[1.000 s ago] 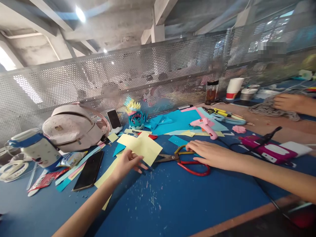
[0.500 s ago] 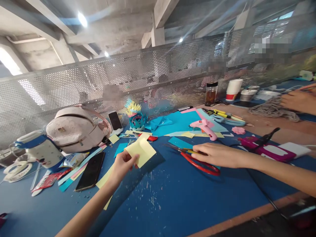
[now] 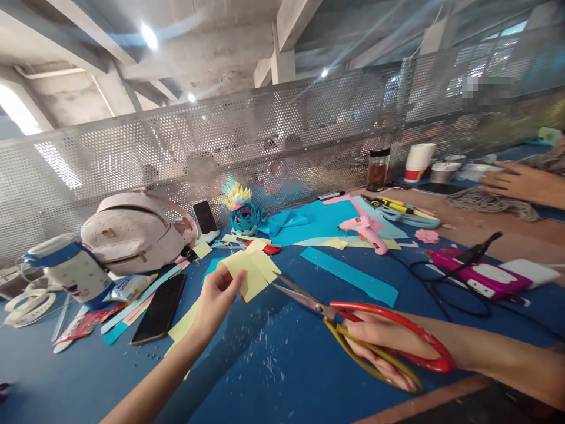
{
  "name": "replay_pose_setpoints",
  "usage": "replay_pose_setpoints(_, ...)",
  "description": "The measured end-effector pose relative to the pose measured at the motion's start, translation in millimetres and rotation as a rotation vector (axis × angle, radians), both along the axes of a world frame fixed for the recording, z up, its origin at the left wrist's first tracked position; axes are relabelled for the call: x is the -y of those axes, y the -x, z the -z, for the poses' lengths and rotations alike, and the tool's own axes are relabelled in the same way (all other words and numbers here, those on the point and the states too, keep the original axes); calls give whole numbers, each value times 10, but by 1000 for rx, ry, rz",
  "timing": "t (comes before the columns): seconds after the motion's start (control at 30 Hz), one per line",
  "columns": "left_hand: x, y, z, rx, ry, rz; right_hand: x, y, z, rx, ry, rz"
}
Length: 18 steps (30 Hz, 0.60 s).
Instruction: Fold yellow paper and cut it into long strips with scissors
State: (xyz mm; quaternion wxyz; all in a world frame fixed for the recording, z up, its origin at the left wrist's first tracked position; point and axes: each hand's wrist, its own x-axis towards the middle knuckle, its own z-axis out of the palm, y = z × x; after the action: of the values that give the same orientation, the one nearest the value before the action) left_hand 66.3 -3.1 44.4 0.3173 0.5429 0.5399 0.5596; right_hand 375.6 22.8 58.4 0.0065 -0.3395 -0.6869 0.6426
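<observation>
left hand (image 3: 215, 299) grip pinching one yellow paper (image 3: 251, 270), right hand (image 3: 379, 347) grip clasping one scissors (image 3: 353, 324), blades spread

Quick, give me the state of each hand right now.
Left hand: closed, pinching yellow paper.
Right hand: closed on scissors, blades open.

The scissors (image 3: 348, 318) have dull metal blades and glossy red and yellow plastic handles. The yellow paper (image 3: 251, 272) looks matt and smooth. The blue table (image 3: 286, 377) is matt.

head cam | faces forward-down | close over blue table (image 3: 286, 377)
</observation>
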Motion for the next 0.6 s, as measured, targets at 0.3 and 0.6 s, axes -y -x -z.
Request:
replay_pose_setpoints(0.3, 85, -116, -78, 57, 39, -2, 28, 206, -12, -73, -132, -80)
replay_pose_setpoints(0.6, 148, -222, -104, 89, 50, 15, 113, 352, 163, -126, -221, 36)
